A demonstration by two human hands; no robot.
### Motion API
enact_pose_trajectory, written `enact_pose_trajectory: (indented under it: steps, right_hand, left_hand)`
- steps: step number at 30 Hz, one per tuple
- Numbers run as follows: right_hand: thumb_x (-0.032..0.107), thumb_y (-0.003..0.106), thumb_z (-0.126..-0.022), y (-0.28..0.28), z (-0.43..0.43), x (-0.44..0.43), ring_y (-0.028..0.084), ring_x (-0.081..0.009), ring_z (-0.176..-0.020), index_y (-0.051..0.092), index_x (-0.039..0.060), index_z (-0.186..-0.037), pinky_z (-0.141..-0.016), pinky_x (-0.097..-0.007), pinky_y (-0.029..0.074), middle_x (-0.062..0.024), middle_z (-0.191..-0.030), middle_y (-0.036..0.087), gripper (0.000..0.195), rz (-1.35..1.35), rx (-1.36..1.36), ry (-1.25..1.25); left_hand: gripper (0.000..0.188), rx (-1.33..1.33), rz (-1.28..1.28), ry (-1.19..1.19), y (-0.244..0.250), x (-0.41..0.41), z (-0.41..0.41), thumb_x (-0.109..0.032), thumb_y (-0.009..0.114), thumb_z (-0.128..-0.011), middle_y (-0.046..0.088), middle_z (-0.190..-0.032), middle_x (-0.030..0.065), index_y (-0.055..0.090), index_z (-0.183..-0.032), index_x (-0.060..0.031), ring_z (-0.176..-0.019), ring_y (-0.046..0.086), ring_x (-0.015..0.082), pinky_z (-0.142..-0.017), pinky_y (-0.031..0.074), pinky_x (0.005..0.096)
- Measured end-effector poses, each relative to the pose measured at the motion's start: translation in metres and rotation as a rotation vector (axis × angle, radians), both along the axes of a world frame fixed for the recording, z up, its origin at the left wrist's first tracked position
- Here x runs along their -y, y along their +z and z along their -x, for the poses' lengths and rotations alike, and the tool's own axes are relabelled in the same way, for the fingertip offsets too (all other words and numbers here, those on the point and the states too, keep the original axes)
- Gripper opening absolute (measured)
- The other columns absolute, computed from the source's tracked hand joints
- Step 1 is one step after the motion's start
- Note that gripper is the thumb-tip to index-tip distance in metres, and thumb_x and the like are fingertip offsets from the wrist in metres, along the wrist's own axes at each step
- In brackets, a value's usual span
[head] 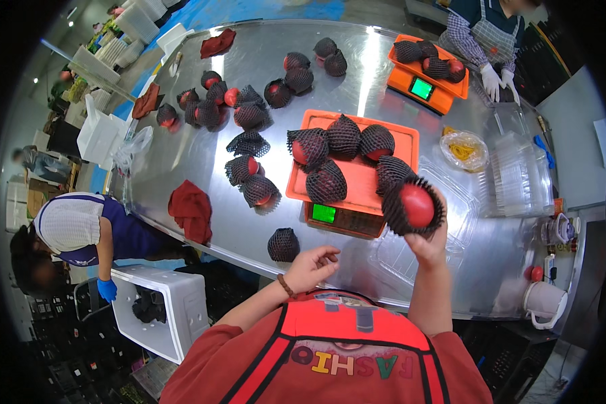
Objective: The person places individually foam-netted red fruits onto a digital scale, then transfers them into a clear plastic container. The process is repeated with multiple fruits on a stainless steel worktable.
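My right hand (431,241) holds a red round fruit (417,204) in a black foam net sleeve, over the right front corner of an orange scale tray (356,191). Several more net-sleeved fruits, among them one at the tray's left (308,149), lie on that tray; its scale shows a lit green display (324,213). My left hand (319,262) hangs over the table's near edge with nothing in it, fingers apart and slightly curled. Just left of it a netted fruit (283,245) rests on the steel table (182,151).
Further netted fruits (209,112) and red cloths (190,211) lie on the left half. Clear plastic trays (520,171) and a bag of yellow rubber bands (464,150) are at right. A gloved co-worker (492,81) stands by a second orange scale (442,96); another person (81,227) is beside a white foam box (182,303).
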State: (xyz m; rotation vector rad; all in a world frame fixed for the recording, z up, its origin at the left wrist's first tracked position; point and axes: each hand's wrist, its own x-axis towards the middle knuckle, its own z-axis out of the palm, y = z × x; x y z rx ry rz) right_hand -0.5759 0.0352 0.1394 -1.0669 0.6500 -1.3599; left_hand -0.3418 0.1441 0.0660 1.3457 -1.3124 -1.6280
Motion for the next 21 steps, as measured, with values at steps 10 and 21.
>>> enact_pose_trajectory:
  steps: [10, 21]
  right_hand:
    - [0.016, 0.08, -0.061, -0.001, 0.02, -0.014, 0.051, -0.0247, -0.115, 0.03, 0.0026, -0.134, -0.098, -0.0384, 0.042, -0.014, -0.125, 0.047, 0.089, -0.022, -0.044, -0.063]
    - [0.008, 0.076, -0.059, -0.008, -0.021, 0.01, 0.053, -0.024, -0.111, 0.043, 0.0047, -0.126, -0.095, -0.0352, 0.043, -0.0122, -0.121, 0.05, 0.075, 0.17, -0.471, -0.105]
  left_hand:
    - [0.04, 0.37, 0.496, 0.22, 0.021, 0.026, 0.001, -0.016, 0.067, -0.078, 0.059, -0.098, 0.013, 0.056, -0.115, -0.0041, -0.082, 0.06, 0.0187, -0.065, 0.048, 0.0281]
    - [0.073, 0.926, 0.828, 0.267, 0.018, 0.123, 0.002, -0.019, 0.08, -0.063, 0.047, -0.121, 0.0169, 0.045, -0.126, -0.0065, -0.112, 0.049, 0.0344, -0.095, 0.042, 0.0384]
